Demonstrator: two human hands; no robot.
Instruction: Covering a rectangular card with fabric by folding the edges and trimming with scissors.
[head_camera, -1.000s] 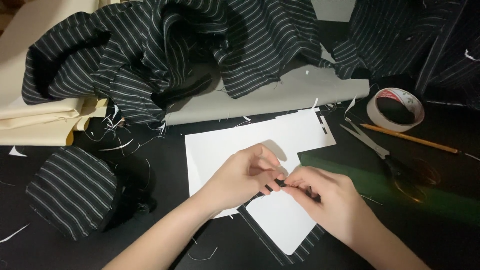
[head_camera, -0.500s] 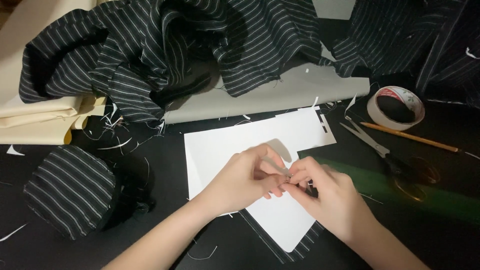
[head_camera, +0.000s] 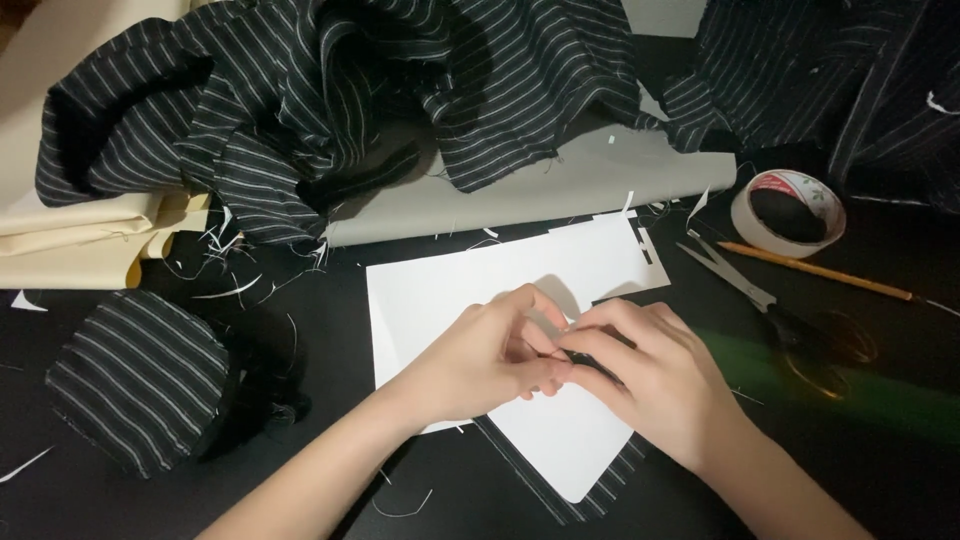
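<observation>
Left hand (head_camera: 480, 360) and right hand (head_camera: 655, 385) meet fingertip to fingertip, pinching small dark fabric piece (head_camera: 590, 365) over white paper pattern (head_camera: 470, 285) at table centre. Piece looks light, limp, likely fray-prone; best pinched at edge. Striped cloth pile (head_camera: 350, 90) crowds far side; scissors (head_camera: 770, 310), tape roll (head_camera: 790, 210), pencil (head_camera: 815, 270) at right; open room near front edge.

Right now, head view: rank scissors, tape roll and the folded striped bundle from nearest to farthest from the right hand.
From the right hand:
1. Scissors, just to its right, nearest.
2. Tape roll, farther up and right, by the pencil.
3. Folded striped bundle, far left, beyond the left hand, farthest.
</observation>
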